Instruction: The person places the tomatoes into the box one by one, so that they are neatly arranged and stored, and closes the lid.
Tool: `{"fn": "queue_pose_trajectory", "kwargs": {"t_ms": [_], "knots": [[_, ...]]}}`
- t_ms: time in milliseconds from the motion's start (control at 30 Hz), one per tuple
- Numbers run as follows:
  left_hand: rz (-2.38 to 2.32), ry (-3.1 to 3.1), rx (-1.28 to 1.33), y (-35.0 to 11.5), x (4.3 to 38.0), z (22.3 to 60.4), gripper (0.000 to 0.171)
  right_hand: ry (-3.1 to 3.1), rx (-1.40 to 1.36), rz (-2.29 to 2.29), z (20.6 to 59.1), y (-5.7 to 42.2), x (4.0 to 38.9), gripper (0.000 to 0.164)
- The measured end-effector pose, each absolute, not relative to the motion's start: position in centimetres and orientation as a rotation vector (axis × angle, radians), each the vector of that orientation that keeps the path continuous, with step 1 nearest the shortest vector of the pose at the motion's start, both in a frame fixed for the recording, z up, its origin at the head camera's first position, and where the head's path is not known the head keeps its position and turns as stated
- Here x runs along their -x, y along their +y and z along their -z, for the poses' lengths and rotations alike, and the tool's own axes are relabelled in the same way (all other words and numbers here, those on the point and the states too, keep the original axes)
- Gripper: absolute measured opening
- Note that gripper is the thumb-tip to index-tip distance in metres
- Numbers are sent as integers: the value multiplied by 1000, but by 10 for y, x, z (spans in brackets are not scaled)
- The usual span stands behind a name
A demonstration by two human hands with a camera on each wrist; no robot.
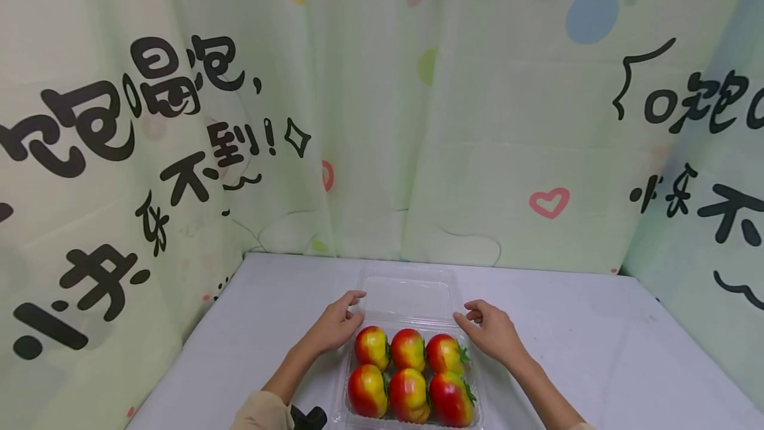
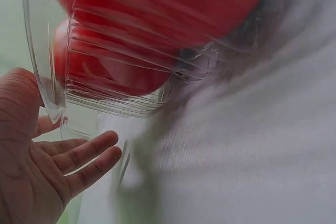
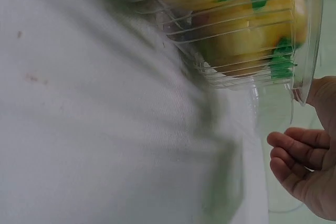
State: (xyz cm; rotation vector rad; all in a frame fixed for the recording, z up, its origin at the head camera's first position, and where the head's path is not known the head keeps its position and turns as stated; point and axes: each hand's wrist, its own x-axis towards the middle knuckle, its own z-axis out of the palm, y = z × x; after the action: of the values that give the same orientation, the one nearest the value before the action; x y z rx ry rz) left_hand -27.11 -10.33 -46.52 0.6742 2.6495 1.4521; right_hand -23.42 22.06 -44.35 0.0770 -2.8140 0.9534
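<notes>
A clear plastic clamshell box [image 1: 341, 398] stands on the table with its lid [image 1: 408, 292] folded back flat away from the person. Inside sit two rows of red-and-yellow fruits [image 1: 408, 393], some showing green leaves. My left hand [image 1: 339, 325] is at the box's far left corner, by the hinge. In the left wrist view its thumb is at the rim and the other fingers extend loosely below. At the far right corner is my right hand [image 1: 494, 332], thumb tip at the rim. Its other fingers [image 3: 299, 148] are loosely bent, with nothing between them.
A white-covered table [image 1: 573, 350] spreads around the box. Pale green printed curtains [image 1: 477, 151] hang behind it and along both sides. Beside the left sleeve [image 1: 265, 411], a black object [image 1: 310, 418] shows near the bottom edge.
</notes>
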Motion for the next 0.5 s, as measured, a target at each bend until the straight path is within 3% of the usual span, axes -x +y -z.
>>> {"fn": "queue_pose_trajectory", "kwargs": {"t_ms": [500], "knots": [[-1469,2679,-649,-92,277,460,52,-2689,-107,-992,441,212,238,56]]}}
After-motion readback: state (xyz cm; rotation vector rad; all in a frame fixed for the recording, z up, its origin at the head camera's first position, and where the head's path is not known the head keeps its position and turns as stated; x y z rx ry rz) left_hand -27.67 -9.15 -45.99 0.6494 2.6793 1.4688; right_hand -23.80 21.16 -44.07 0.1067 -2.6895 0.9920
